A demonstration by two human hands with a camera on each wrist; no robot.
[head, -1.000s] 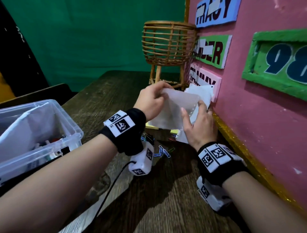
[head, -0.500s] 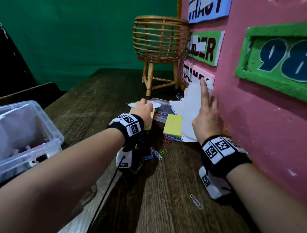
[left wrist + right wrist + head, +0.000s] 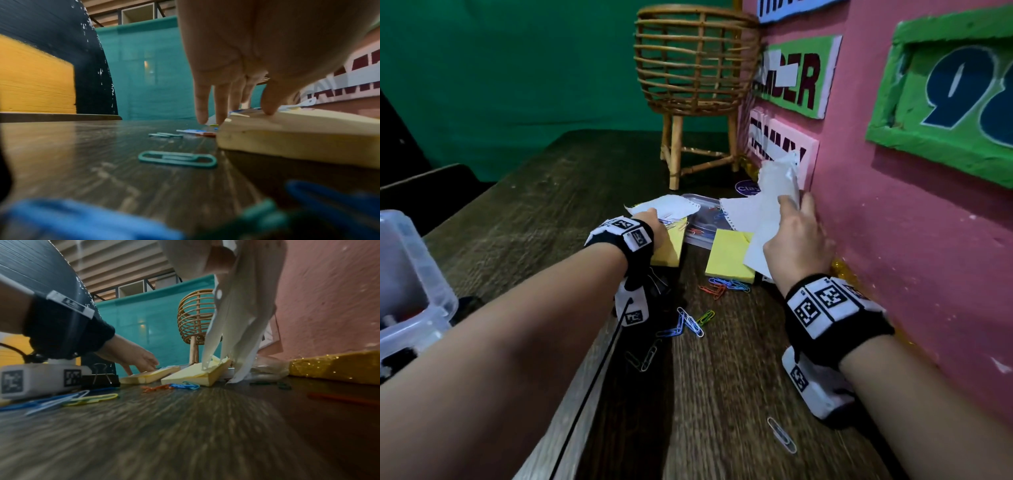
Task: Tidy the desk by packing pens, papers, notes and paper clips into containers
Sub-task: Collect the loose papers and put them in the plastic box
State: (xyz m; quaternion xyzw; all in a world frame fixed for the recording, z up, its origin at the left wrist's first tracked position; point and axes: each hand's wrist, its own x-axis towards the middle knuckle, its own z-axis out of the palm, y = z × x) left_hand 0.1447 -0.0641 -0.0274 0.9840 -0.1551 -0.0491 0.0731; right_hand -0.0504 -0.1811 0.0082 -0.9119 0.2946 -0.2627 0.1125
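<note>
My right hand point(image 3: 796, 219) grips a crumpled white paper point(image 3: 774, 185) by the pink wall, and the sheet hangs down to the desk point(image 3: 236, 318). My left hand point(image 3: 652, 222) reaches over a yellow note pad point(image 3: 669, 248). Its fingers point(image 3: 202, 113) are straight, the thumb rests on the pad point(image 3: 298, 133), and it holds nothing. A torn white sheet point(image 3: 667, 205) lies just beyond it. A second yellow pad point(image 3: 726, 260) lies under the hanging paper. Coloured paper clips point(image 3: 688, 323) are scattered on the wood, with more of them point(image 3: 724, 286) by the pad.
A small clear box point(image 3: 702, 222) with clips sits behind the pads. A clear plastic bin point(image 3: 414, 274) stands at the left edge. A wicker basket on legs point(image 3: 695, 65) stands at the back. A black binder clip point(image 3: 100, 378) lies near my left wrist. One clip point(image 3: 780, 435) lies nearer me.
The sheet both hands held up is down. My left hand has reached forward onto the yellow pad. My right hand, earlier pressing paper with a straight finger, now grips it.
</note>
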